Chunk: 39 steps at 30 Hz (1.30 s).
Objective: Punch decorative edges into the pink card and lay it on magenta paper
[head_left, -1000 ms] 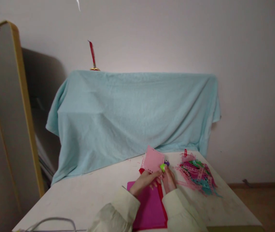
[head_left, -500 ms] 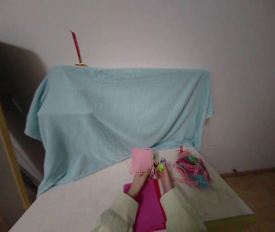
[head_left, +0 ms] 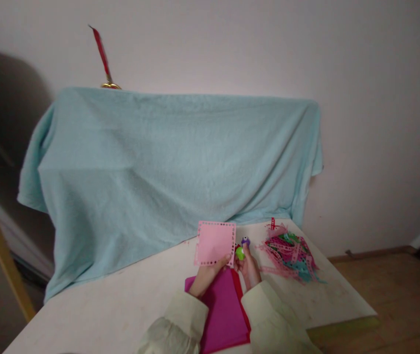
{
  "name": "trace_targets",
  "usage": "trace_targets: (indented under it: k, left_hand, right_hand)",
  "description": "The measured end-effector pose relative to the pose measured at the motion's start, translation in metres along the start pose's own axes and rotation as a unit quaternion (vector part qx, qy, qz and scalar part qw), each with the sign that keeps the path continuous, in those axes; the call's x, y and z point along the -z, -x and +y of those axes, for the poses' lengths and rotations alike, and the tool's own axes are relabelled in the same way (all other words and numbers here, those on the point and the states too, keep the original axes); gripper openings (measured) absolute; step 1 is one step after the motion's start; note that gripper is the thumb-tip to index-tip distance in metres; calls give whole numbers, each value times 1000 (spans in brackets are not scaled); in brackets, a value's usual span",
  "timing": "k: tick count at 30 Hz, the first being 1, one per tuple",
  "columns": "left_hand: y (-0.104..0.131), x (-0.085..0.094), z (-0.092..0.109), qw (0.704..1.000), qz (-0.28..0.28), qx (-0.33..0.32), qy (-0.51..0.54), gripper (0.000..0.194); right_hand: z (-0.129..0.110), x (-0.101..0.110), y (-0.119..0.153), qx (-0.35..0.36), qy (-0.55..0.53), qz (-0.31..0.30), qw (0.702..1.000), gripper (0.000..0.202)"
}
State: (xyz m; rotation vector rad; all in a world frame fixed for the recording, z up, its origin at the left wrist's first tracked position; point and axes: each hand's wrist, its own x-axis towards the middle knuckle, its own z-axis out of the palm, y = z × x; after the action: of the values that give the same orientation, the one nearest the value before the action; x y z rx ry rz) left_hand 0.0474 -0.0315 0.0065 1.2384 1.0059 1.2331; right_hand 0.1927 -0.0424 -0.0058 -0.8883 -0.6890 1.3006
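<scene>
My left hand [head_left: 210, 274] grips a pale pink square sheet [head_left: 215, 242] by its lower right corner, thumb on top. Small holes run along the sheet's edges. Close beside it, my right hand [head_left: 249, 270] is closed around a small bright green rounded piece [head_left: 240, 253], near the sheet's right edge. Just beyond my right fingers is a small purple piece [head_left: 246, 241] with an eye-like white spot. A bit of a red piece shows there too, mostly hidden. Under my wrists lie magenta sheets [head_left: 223, 309] with a red sheet [head_left: 238, 285] beneath.
A heap of hole-punched strips [head_left: 293, 253] in pink, green, red and blue lies on the right of the white table [head_left: 95, 314]. A light blue towel [head_left: 180, 157] hangs over something at the back. A red-ribboned gold ornament [head_left: 110, 85] sits above it.
The view has turned slightly, shifting the scene left and up. The pink sheet has rotated a little and its right edge sits nearer the green piece. Both hands keep their hold.
</scene>
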Motion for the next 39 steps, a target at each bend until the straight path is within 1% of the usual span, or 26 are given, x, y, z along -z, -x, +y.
trace_targets:
  k: [1,3,6,9,14,21,27,32,34,39]
  left_hand:
    - [-3,1,-3,999,-24,17,-15,35]
    - [-11,3,-11,996,-56,52,-37,44]
    - [-20,6,-20,994,-69,69,-41,55]
    - [-21,7,-23,995,-75,53,-40,57]
    - [-18,6,-16,996,-78,24,-36,55]
    - [-11,5,-4,995,-94,13,-33,51]
    - [-10,5,-3,995,-87,-4,-42,50]
    - [-9,6,-3,994,-94,-18,-47,54]
    - [-8,5,-1,994,-94,-20,-45,54]
    - [-6,2,8,995,-93,-14,-37,54]
  right_hand:
    - [0,0,0,0,0,1,1000,51]
    - [1,2,-1,-4,-1,1,1000,51]
    - [3,4,-3,-16,-9,1,1000,49]
    - [4,5,-4,-21,-15,8,1000,48]
    - [6,7,-5,-24,-27,4,999,46]
    - [7,8,-6,-27,-36,-2,999,47]
    - [5,8,-6,-34,-40,-5,999,49]
    - [2,8,-6,-41,0,9,999,54]
    - [0,7,-4,-18,25,19,999,56]
    - [-3,5,3,98,88,52,990,48]
